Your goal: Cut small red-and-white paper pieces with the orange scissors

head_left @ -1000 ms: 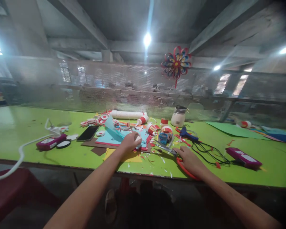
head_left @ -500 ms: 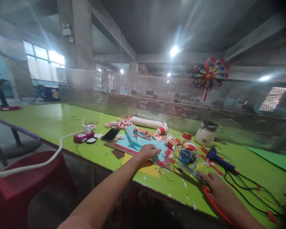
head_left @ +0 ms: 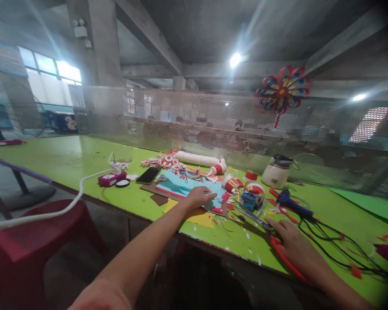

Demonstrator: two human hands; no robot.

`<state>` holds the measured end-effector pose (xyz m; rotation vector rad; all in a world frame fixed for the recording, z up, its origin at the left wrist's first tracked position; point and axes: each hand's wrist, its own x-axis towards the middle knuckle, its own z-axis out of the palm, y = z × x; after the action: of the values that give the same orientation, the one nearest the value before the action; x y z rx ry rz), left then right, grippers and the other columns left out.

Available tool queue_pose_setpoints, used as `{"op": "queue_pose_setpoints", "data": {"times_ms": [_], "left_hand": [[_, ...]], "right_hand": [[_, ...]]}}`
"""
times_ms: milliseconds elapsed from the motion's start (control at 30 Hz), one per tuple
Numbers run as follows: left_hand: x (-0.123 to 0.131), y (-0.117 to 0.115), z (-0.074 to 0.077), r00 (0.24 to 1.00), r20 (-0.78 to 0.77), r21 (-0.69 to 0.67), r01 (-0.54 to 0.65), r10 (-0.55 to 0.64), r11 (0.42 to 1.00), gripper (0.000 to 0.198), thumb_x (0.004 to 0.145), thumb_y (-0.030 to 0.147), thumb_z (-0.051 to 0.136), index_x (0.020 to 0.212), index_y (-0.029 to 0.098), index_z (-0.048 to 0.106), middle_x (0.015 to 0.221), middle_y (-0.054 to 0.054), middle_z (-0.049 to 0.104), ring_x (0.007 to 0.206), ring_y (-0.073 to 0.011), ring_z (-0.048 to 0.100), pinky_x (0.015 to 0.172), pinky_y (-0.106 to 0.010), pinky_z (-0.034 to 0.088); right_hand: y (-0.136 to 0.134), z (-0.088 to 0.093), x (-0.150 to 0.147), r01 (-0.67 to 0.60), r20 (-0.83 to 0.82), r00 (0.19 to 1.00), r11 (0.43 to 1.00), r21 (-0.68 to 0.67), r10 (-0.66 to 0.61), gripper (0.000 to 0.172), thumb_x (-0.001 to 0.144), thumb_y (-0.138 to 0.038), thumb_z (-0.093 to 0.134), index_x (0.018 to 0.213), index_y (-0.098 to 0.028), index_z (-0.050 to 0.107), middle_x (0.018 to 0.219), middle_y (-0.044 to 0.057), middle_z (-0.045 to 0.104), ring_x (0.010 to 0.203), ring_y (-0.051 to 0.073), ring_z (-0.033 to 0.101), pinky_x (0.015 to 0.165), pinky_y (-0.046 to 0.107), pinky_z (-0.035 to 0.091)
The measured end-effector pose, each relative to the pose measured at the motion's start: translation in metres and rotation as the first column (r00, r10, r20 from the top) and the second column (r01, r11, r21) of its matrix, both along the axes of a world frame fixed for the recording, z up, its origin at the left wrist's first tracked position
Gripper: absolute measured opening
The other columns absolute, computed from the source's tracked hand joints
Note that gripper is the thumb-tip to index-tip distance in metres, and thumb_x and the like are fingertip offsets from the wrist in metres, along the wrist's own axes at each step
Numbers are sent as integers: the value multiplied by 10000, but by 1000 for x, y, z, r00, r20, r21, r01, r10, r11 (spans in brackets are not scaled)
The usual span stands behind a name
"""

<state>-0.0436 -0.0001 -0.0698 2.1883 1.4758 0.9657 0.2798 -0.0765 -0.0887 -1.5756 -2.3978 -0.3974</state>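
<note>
1. Red-handled scissors (head_left: pixel 264 224): we find the right hand's (head_left: pixel 287 239) fingers closed around their handles.
2. Their long axis slants forward-left, blades pointing toward the blue paper (head_left: pixel 181 187).
3. Left hand (head_left: pixel 198 197) lies over that paper, nearer it; whether its bent fingers pinch anything, we cannot tell.
4. Blue glue gun (head_left: pixel 292 204): beyond the right hand.

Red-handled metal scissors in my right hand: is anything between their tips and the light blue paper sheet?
Yes: small red paper scraps lie at the right edge of the light blue paper sheet, between it and the scissors. Your left hand covers part of the sheet.
</note>
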Motion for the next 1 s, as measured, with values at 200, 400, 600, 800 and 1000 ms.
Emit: {"op": "queue_pose_setpoints", "data": {"times_ms": [200,400,600,800,1000], "left_hand": [[0,0,-2,999,37,22,0,-1,1000,436,721,554,492,822,169,671,832,-52,684,774,-191,597,669,-249,414],[1,1,-2,994,110,58,-37,30,998,445,715,562,503,812,160,669,804,-67,672,770,-202,595,675,-264,410],[-1,0,3,961,261,80,-117,92,990,481,755,501,495,1103,177,572,658,-23,627,635,-177,586,670,-280,410],[-2,-4,8,880,467,62,-136,92,989,505,756,491,516,1175,210,511,736,-18,630,484,-119,531,560,-253,412],[0,-6,15,713,699,-4,-83,62,997,557,715,467,586,1202,217,485,861,-45,632,452,-104,530,414,-223,360]], "right_hand": [[4,-4,4,-12,-2,1000,1000,28,12,433,773,-228,444,1176,-111,547,904,126,571,856,268,565,758,375,469],[3,-2,3,-6,-14,1000,1000,6,6,438,768,-223,453,1187,-125,535,913,119,570,839,257,562,753,371,467],[-2,3,-2,14,-4,1000,1000,-13,-14,439,768,-188,446,1194,-116,522,922,121,545,856,258,547,774,366,452],[-5,5,-5,19,-4,1000,1000,-23,-19,432,780,-192,435,1193,-100,522,924,127,533,864,269,540,761,372,449],[-4,6,-5,15,-12,1000,999,-41,-15,435,775,-186,440,1194,-100,521,926,125,531,870,263,537,781,366,440]]}}
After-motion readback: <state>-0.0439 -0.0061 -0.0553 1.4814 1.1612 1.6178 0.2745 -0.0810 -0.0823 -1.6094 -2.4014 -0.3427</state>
